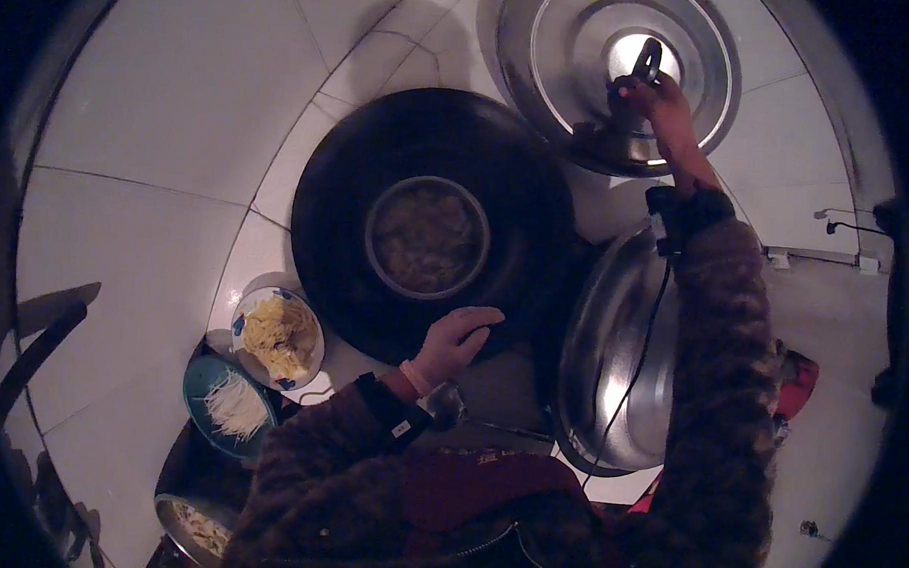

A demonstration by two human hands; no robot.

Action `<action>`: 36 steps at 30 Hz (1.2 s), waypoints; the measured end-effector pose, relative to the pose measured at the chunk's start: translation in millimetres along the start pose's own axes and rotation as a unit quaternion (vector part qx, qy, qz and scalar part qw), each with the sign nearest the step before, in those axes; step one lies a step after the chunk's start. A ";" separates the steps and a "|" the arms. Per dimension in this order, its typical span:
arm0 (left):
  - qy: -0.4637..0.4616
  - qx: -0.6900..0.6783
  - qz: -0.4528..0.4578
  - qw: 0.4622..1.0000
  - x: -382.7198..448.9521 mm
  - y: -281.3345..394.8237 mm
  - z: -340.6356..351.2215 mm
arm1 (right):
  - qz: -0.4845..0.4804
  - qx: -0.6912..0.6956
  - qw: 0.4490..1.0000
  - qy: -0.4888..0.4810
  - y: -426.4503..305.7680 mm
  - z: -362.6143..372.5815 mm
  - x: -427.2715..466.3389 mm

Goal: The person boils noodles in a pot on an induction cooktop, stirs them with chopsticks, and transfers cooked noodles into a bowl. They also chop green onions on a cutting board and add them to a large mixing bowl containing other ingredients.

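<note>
My right hand (659, 111) reaches to a large round metal lid (560, 55) at the upper right, its fingers at the dark loop handle (648, 59). A large dark wok (338, 175) lies in the middle, and a round bowl (426, 290) of cooked-looking food stands inside it. Over the wok's lower rim is my left hand (452, 344), in a light glove, with nothing seen between its thumb and fingers. A metal ladle (446, 405) lies just below that hand, partly hidden by the sleeve.
At the left stand a patterned plate (315, 354) of yellow strips, a green bowl (195, 395) of white shreds and a metal pot (172, 518) holding food. A large metal basin (625, 350) leans at the right, with a cable across it. White tiles line the wall.
</note>
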State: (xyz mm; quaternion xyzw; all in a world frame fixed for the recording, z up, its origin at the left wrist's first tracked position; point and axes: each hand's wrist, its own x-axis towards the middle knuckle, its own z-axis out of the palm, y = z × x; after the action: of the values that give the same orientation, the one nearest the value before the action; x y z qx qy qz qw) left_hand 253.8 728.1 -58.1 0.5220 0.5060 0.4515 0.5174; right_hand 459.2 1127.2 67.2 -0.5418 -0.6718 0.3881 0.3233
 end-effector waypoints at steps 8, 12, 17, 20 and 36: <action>0.017 -0.004 0.017 1.000 -20.6 6.2 1.7 | 0.003 -0.056 0.996 0.070 -5.6 5.1 -25.0; 0.032 -0.018 0.057 0.998 -39.6 24.3 10.7 | -0.029 -0.056 0.997 0.034 -48.7 14.5 -85.3; 0.041 -0.036 0.055 0.997 -84.4 55.5 32.1 | -0.084 -0.014 0.991 -0.102 -130.0 41.3 -185.5; 0.043 -0.036 0.061 0.997 -127.0 60.6 43.9 | -0.126 0.079 0.976 -0.161 -162.2 66.4 -239.7; 0.367 0.118 -0.069 0.920 -537.8 17.4 115.0 | -0.147 0.111 0.808 -0.559 -133.7 249.5 -635.6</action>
State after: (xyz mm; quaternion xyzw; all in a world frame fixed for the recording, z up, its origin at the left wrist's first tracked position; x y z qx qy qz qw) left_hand 326.1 184.0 -19.2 0.3408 0.7446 0.5116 0.2602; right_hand 311.7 447.4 52.8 -0.0860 -0.7604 0.6437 0.0031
